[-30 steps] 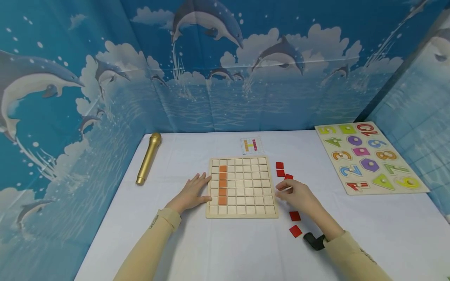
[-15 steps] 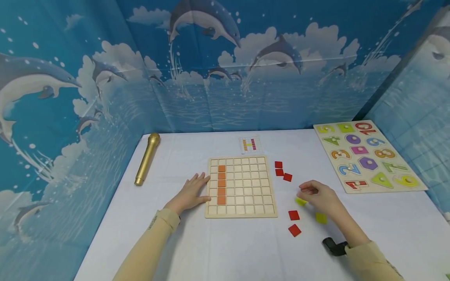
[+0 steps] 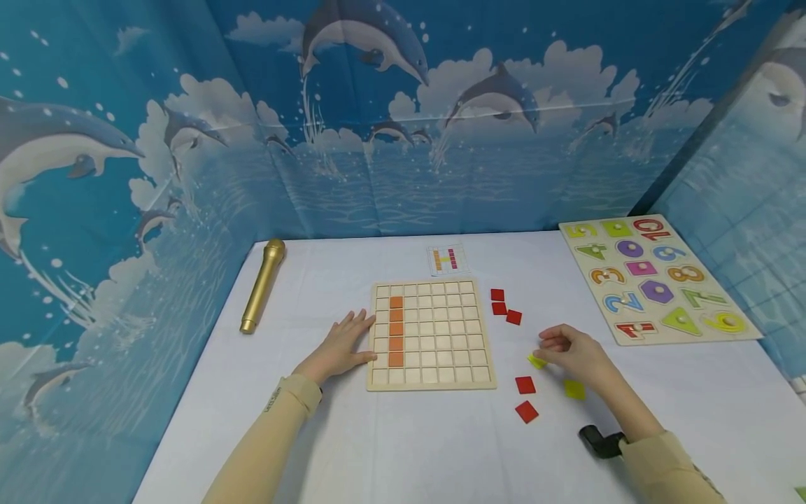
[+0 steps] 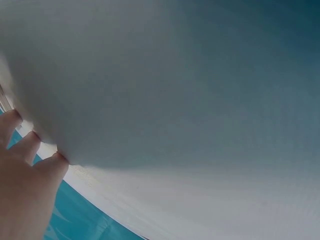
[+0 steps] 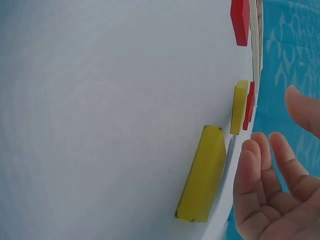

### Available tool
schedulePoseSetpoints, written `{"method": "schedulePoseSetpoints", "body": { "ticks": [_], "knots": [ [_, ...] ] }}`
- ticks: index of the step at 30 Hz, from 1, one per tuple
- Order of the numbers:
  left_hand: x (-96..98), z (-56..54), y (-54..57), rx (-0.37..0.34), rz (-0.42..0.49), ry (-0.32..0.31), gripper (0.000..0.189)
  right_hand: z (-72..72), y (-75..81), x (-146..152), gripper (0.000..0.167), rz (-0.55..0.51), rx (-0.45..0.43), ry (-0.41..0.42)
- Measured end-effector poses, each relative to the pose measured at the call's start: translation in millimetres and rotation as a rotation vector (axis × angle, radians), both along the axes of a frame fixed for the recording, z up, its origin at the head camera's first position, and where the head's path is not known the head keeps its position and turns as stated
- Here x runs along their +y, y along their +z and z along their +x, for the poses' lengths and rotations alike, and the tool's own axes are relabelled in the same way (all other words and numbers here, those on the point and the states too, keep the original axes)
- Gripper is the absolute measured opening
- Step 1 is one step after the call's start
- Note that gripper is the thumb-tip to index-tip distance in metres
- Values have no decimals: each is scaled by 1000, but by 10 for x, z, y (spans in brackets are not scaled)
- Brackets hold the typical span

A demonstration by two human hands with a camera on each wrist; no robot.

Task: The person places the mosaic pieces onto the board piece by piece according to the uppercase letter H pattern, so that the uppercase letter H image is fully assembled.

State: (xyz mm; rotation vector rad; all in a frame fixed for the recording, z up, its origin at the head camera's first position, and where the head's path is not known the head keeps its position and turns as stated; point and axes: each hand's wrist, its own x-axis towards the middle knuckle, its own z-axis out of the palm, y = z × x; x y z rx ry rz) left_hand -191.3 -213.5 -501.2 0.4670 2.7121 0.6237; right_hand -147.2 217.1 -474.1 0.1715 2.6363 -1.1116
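My left hand (image 3: 336, 348) rests at the left edge of a wooden grid board (image 3: 441, 385), fingers spread and touching its rim. One column of the board carries several orange square tiles (image 3: 396, 329). To the right of the board, my right hand (image 3: 571, 355) hovers around a yellow tile (image 3: 536, 362). In the right wrist view that hand's thumb and fingers (image 5: 247, 190) are apart with nothing between them. A second yellow tile (image 3: 574, 389) lies under the wrist. Several red tiles (image 3: 525, 385) are scattered between the board and this hand.
Behind the board lies a small pattern card (image 3: 448, 260). A gold microphone-shaped object (image 3: 263, 287) is at the far left. At the right stands a number puzzle board (image 3: 658, 283) flat on the white cloth (image 3: 403, 448). A dolphin-print curtain (image 3: 378, 189) closes the back.
My right hand has moved right, away from the board's right edge, to the near yellow tile, and its fingers have lowered slightly. The left hand has stayed at the board.
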Motion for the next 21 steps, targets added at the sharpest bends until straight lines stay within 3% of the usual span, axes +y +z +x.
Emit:
{"method": "schedulePoseSetpoints", "body": {
  "ticks": [21],
  "knots": [
    [0,5,-1,25,-20,-11,81,-38,-67,-57,45,69,-61,28]
  ]
}}
